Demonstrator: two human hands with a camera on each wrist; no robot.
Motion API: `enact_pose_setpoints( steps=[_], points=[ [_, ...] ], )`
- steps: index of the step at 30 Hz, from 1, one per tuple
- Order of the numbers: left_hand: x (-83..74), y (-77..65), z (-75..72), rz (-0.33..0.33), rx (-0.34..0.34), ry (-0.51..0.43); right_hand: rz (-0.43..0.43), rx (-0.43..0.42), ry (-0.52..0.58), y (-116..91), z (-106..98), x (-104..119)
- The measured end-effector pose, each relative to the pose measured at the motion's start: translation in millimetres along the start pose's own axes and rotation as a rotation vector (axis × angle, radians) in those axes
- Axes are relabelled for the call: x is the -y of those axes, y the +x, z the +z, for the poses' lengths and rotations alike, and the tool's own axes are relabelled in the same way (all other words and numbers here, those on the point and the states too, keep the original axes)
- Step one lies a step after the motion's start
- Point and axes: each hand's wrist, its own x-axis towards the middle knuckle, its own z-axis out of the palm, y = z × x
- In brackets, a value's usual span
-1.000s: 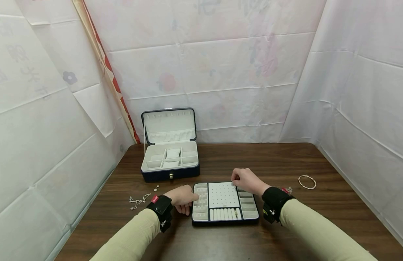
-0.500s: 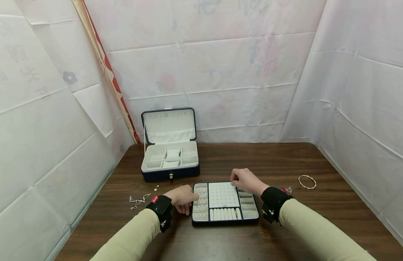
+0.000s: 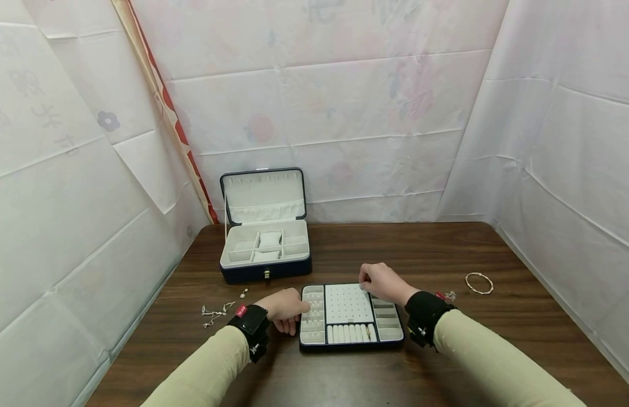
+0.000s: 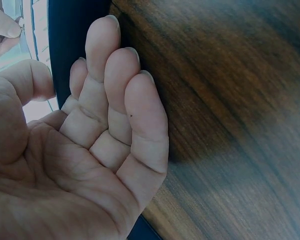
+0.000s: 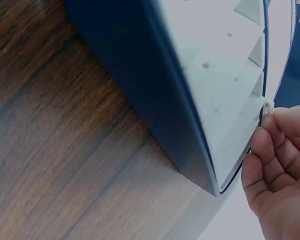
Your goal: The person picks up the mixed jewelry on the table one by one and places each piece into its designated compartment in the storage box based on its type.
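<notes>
A navy jewelry tray (image 3: 352, 347) with white compartments and a perforated earring panel (image 3: 348, 305) lies before me. My left hand (image 3: 284, 305) holds its left side, thumb over the rim (image 4: 40, 82) and fingers against the outer wall. At the panel's upper right corner, my right hand (image 3: 386, 281) pinches a small sparkly earring (image 5: 269, 107) between thumb and index finger, right at the panel edge. The earring's back part is hidden by the fingertips. A gold ring (image 3: 368, 333) sits in the ring rolls at the panel's lower edge.
Behind the tray stands an open navy jewelry box (image 3: 267, 275) with its lid up. Several thin jewelry pieces (image 3: 216, 313) and a small earring (image 3: 244, 293) lie at left. A bangle (image 3: 479, 283) rests at right, near a small sparkly piece (image 3: 450, 295) beside the right wrist.
My right hand has shifted very slightly left at the panel's upper corner, still pinching the earring. The left hand and the tray have stayed put.
</notes>
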Motion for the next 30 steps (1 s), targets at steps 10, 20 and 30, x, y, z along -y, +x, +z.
enact_pose_setpoints(
  steps=[10,20,30],
  points=[
    [0.8,0.9,-0.4,-0.012,-0.002,-0.004,-0.042,-0.015,-0.041,-0.4,3.3,-0.6],
    [-1.1,-2.5,-0.8,0.006,-0.001,-0.011,-0.054,-0.018,-0.069,-0.2,4.4,1.5],
    [-1.1,-3.2,-0.9,0.007,-0.003,-0.019,-0.132,-0.059,-0.155,-0.8,5.4,-0.6]
  ],
)
